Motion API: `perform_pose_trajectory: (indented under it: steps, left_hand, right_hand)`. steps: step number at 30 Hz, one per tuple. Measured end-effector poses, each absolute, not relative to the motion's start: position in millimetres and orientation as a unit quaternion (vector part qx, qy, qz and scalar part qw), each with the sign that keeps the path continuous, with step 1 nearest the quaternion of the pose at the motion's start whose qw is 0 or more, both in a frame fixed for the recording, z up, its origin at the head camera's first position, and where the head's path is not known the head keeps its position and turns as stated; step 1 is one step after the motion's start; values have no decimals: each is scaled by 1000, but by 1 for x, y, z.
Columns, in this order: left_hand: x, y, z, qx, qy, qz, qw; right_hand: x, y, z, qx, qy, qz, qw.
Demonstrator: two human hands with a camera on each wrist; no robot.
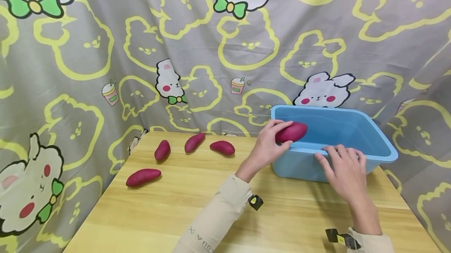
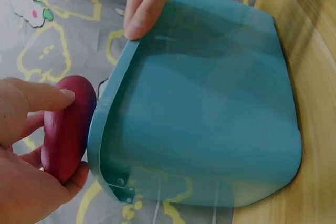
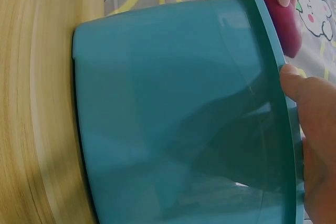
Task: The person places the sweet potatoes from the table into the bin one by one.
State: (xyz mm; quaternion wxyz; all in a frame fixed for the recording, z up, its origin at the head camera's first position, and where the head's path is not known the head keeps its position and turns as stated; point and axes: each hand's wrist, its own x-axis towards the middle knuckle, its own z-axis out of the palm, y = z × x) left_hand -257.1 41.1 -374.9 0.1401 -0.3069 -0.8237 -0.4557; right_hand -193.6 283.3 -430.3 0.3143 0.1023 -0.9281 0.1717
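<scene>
A purple-red sweet potato (image 1: 295,132) is gripped between the thumb and fingers of my left hand (image 1: 268,143), above the left front rim of a blue plastic bin (image 1: 299,165). In the left wrist view, the sweet potato (image 2: 68,128) is right beside the bin's rim; whether they touch I cannot tell. My right hand (image 1: 347,170) holds the bin's front rim, thumb on the near side and fingers over the edge. In the right wrist view its thumb (image 3: 292,81) presses the rim. The bin's floor is hidden behind its front wall.
Several more sweet potatoes lie on the wooden table (image 1: 183,198): one front left (image 1: 143,177), one behind it (image 1: 162,150), and two near the back edge (image 1: 195,143). A patterned grey curtain (image 1: 197,49) hangs behind the table and along both sides.
</scene>
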Motion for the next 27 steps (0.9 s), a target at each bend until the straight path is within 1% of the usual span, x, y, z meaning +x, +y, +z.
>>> perform_pose_trajectory:
  steps: [12, 19, 27]
  left_hand:
    - [-256, 51, -373, -323, -831, -434, 130]
    - [-256, 57, -378, -324, -839, -413, 141]
    - [-256, 60, -380, -340, -841, -392, 152]
  right_hand:
    - [-194, 284, -430, 100, -930, 167, 311]
    - [-194, 284, -431, 99, -932, 168, 306]
    - [-195, 285, -431, 105, -927, 166, 320]
